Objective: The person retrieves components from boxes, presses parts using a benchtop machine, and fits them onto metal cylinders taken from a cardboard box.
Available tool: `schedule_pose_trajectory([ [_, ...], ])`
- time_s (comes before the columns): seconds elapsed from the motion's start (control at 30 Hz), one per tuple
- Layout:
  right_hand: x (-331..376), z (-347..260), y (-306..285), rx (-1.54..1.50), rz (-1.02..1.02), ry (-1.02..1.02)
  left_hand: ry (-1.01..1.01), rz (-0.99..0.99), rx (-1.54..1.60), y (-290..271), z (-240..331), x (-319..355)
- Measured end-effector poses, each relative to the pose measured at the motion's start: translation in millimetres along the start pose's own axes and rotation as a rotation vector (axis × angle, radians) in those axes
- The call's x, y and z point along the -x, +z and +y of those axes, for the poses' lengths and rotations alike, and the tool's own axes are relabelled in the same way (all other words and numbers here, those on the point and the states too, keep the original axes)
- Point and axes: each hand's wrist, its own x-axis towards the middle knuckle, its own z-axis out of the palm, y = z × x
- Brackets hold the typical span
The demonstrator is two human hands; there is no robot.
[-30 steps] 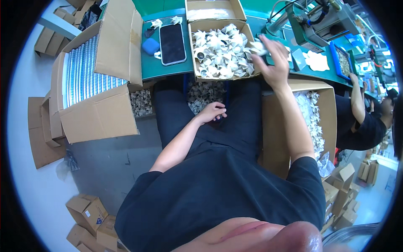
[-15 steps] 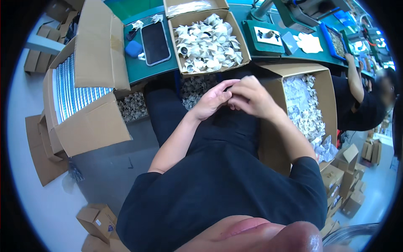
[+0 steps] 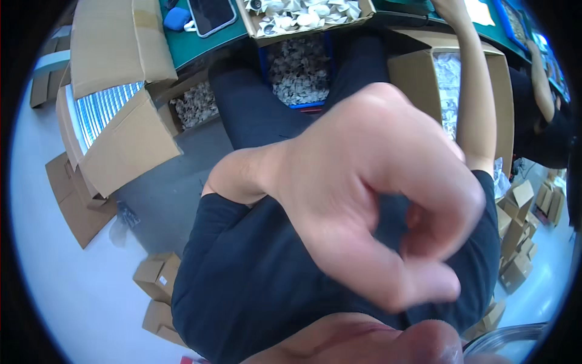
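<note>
My left hand (image 3: pixel 376 188) is raised close to the camera, its back toward me. The fingers curl round toward the thumb in a loose ring, and nothing shows between them. My right arm stretches out over the bench, with the right hand (image 3: pixel 450 8) at the upper edge of the picture. Its fingers are cut off there, so what it touches is hidden. Left of the right hand, an open cardboard box (image 3: pixel 312 30) of white, pointed, star-like parts sits at the bench's near edge.
Below the bench stands a blue-edged bin (image 3: pixel 330 64) of similar parts. A phone (image 3: pixel 212 15) and a small blue case (image 3: pixel 176 19) lie on the green bench (image 3: pixel 176 45). At left is an open carton (image 3: pixel 112 36) of striped sheets; at right, another carton (image 3: pixel 415 67). A person (image 3: pixel 539 115) sits far right.
My hands were together over my lap; now they are apart. The left has risen toward the camera, and the right has reached forward to the bench. The view has tilted lower.
</note>
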Motion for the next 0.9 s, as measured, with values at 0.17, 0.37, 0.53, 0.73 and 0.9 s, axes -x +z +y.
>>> schedule_pose_trajectory([
  [0.17, 116.6, 59.2, -23.5, -0.011, 0.347, -0.068, -0.048, -0.023, -0.097, -9.4, 2.0, -1.1],
  [0.37, 390.4, 58.3, -54.7, 0.192, -0.255, 0.821, -0.109, -0.111, -0.069, -7.5, -6.9, -13.5],
  [0.53, 387.3, 3.5, -51.2, 0.105, -0.314, 0.764, -0.173, -0.207, -0.049, -6.9, -16.4, -21.5],
  [0.73, 418.6, 62.2, -50.4, 0.272, -0.420, 0.559, -0.202, -0.304, -0.039, -18.0, -17.7, -27.3],
  [0.9, 394.2, 46.3, -43.7, 0.205, -0.447, 0.561, -0.203, -0.294, -0.091, -32.8, -11.6, -28.1],
])
